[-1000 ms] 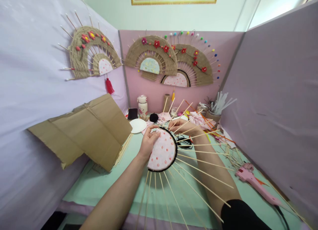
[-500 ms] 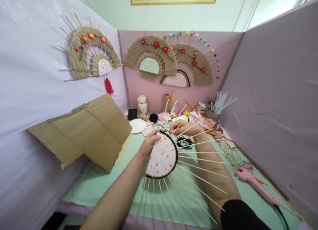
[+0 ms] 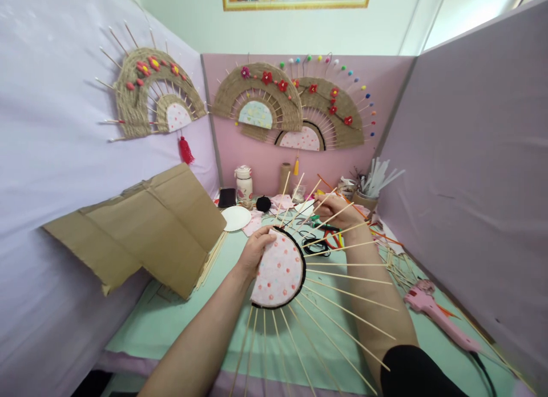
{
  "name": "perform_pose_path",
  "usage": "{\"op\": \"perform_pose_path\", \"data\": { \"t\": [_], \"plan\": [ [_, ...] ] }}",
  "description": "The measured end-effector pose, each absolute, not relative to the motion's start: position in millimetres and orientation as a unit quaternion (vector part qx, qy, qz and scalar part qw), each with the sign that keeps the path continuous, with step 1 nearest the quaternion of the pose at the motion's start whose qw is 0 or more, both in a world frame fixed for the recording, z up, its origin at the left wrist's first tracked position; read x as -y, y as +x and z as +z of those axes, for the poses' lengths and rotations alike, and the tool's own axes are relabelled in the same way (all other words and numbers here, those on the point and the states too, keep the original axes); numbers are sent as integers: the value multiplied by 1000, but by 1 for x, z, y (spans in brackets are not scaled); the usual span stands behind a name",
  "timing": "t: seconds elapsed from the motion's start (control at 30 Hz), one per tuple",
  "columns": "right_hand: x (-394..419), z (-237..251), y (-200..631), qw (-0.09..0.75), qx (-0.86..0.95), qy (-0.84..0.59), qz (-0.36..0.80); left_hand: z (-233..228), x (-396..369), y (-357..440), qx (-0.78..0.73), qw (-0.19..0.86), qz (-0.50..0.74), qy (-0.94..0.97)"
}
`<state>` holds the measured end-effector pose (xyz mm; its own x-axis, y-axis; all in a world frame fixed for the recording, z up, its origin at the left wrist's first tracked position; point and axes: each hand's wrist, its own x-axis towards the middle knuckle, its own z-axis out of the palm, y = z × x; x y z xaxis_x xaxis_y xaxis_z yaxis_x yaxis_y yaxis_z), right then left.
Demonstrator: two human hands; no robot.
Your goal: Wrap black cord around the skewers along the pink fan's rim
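A half-round fan piece (image 3: 279, 271), covered in pink cloth with red dots, is gripped at its upper straight edge by my left hand (image 3: 254, 249). Black cord (image 3: 305, 271) borders its curved rim, and several thin wooden sticks (image 3: 346, 264) radiate from that rim. Beyond the upper sticks, my right hand (image 3: 337, 209) pinches a black cord that runs back toward the top of the rim. A loose coil of black cord (image 3: 315, 247) lies on the table behind the sticks.
A pink glue gun (image 3: 443, 318) rests at the right. Folded cardboard (image 3: 141, 225) leans on the left. A white disc (image 3: 237, 218), a black yarn ball (image 3: 263, 203), a bottle (image 3: 244, 183) and a pot of white strips (image 3: 366, 200) stand toward the back. Finished fans (image 3: 259, 94) hang on the partitions.
My right hand has moved away from the rim, to the right and slightly up, drawing the black cord out. My left hand and the fan piece stay nearly still.
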<state>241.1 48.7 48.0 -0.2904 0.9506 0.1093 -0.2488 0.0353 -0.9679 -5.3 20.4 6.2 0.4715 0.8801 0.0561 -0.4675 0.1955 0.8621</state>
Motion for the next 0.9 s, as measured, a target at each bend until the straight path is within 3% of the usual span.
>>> {"op": "perform_pose_path", "data": {
  "t": [0.53, 0.9],
  "plan": [
    [-48, 71, 225, 647, 496, -228, 533, 1, -22, -4, -236, 737, 448, 447],
    [-54, 66, 219, 746, 488, -293, 346, 4, -20, -4, -242, 734, 451, 446]
  ]
}}
